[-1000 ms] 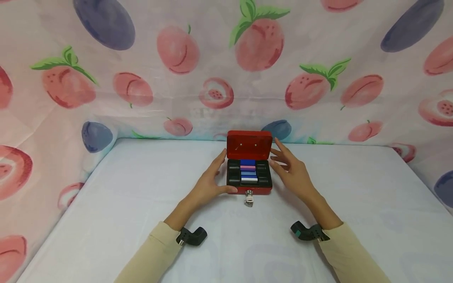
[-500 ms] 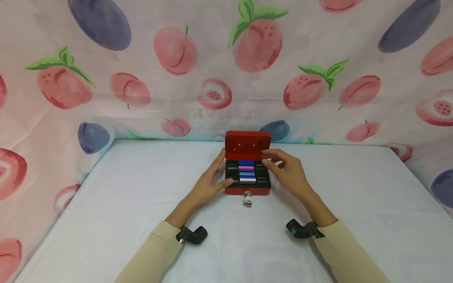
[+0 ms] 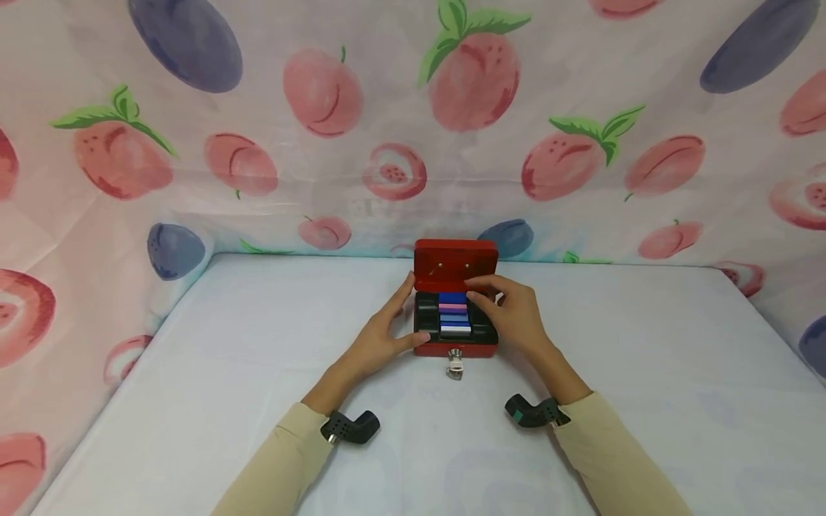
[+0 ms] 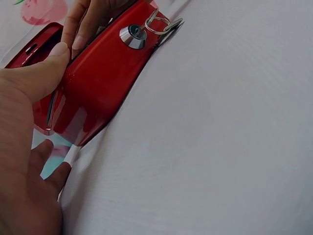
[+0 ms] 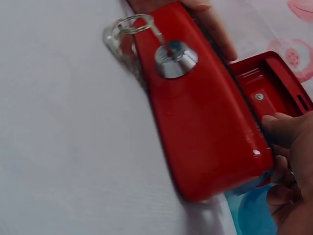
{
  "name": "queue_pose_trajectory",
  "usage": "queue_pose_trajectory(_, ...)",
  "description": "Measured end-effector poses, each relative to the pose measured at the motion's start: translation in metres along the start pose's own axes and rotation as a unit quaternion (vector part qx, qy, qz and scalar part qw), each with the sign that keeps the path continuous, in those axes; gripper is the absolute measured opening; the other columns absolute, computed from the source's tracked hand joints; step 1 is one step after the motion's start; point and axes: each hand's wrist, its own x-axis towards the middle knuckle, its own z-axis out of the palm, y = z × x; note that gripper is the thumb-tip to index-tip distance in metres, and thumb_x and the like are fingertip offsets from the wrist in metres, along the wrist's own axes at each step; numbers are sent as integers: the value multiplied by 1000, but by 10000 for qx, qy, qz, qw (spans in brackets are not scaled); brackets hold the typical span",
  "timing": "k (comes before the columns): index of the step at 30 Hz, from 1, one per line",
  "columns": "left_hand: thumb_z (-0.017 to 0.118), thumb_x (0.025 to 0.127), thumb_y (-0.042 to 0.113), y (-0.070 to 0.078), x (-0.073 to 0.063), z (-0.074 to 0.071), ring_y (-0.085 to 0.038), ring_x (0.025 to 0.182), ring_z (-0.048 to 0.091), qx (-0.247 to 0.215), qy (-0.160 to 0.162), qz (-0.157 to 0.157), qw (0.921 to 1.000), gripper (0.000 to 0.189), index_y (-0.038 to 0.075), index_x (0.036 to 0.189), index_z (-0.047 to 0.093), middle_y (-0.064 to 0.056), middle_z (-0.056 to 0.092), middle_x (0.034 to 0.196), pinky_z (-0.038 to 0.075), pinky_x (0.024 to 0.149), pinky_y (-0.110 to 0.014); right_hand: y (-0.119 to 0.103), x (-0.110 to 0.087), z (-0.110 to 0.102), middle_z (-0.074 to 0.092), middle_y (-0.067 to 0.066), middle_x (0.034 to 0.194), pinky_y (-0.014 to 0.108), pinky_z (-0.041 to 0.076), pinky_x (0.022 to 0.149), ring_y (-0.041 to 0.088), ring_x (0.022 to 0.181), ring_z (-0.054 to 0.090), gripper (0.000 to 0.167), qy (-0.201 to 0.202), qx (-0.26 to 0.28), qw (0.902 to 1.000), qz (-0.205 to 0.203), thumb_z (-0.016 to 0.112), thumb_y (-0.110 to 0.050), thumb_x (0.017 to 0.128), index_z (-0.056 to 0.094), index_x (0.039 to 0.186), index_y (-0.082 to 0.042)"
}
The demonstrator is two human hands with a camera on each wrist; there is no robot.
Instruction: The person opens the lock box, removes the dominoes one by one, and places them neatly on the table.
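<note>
A small red cash box [image 3: 471, 350] stands with its lid [image 3: 445, 259] raised. Inside is a black tray [image 3: 426, 312], its middle compartment holding a row of blue, pink and white bars [image 3: 454, 317]. My left hand [image 3: 377, 342] rests at the box's left side, thumb on the front rim, fingers extended along the side. Over the tray's right half reaches my right hand [image 3: 516, 315], its thumb and index fingertips slightly apart at the rearmost blue bar [image 3: 450, 297]. Keys on a ring [image 3: 455, 369] hang from the front lock [image 5: 176, 59].
A white cloth [image 3: 258, 322] covers the table under the box. Behind it hangs a fruit-patterned curtain [image 3: 323, 179], close to the raised lid. Each wrist wears a black camera mount, the left mount [image 3: 351, 428] and the right mount [image 3: 532, 412].
My right hand has moved left from beside the box to over the tray, up to the rear blue bar. The left hand stays at the left side, its thumb shifted slightly upward.
</note>
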Motion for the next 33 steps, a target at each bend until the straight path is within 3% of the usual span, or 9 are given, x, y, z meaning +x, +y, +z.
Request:
queue_pose_trajectory(10,73,85,34,1,0,0,-26,139,29,37,4,-51,10000,93,41,153,8,9,15,157,29,109,-44,3,2,10,59,3,74,29,37,57,19,68,47,21,-56,-143,9999,43,71,-14,87,72,108,-12)
queue_pose_trajectory(18,71,86,36,-1,1,-1,-25,140,25,98,-123,-118,9998,94,44,152,5,10,11,158,27,110,-44,1,3,14,67,9,82,33,39,61,23,73,49,20,-158,-367,9991,165,71,-12,87,74,108,-11)
queue_pose_trajectory(25,72,85,38,1,2,-3,-20,141,24,75,-249,-292,9992,96,50,149,1,6,17,157,23,111,-51,-1,4,15,71,10,90,33,41,61,22,71,51,16,-20,-422,9991,80,71,-10,87,75,103,-10)
queue_pose_trajectory(33,73,84,36,0,2,-3,-19,140,26,6,-260,-285,9993,97,50,149,2,6,18,157,24,111,-49,-3,3,16,72,10,96,34,47,65,22,75,57,14,68,-469,9989,53,71,-8,86,76,100,-10)
